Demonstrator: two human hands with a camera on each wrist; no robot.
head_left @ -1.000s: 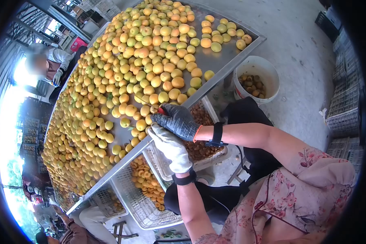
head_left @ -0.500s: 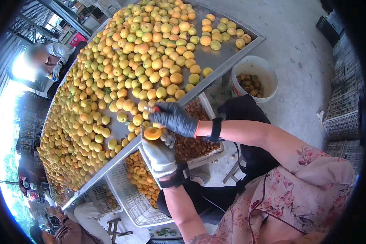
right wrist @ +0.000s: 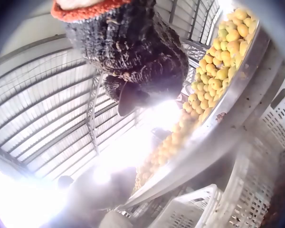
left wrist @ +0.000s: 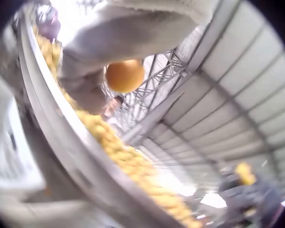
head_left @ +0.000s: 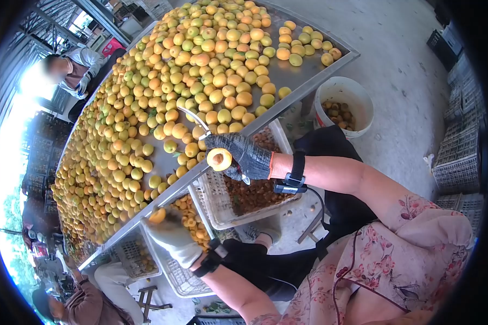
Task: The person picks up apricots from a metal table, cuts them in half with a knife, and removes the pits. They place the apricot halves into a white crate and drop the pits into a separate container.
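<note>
My right hand (head_left: 244,157), in a dark grey knit glove, grips a knife with a thin curved blade (head_left: 194,120) that points up over the table edge. At the same fingers is an apricot half (head_left: 219,159), its brown stone showing. My left hand (head_left: 173,235), in a white glove and blurred, holds another apricot half (head_left: 157,215) by its fingertips. It is over the crate of apricot halves (head_left: 192,219), close to the table's front rim. In the left wrist view that half (left wrist: 125,76) shows below the white glove (left wrist: 128,38).
Whole apricots (head_left: 200,70) are heaped on the metal table (head_left: 303,100). A crate of brown stones (head_left: 255,197) stands beneath its rim. To the right are a white bucket (head_left: 344,81) with fruit inside and stacked crates (head_left: 461,141). Other people sit at the far left and lower left.
My hands have come apart: the left moved left and down with an apricot half. My right hand now has the half with the stone, and the blade points up.
</note>
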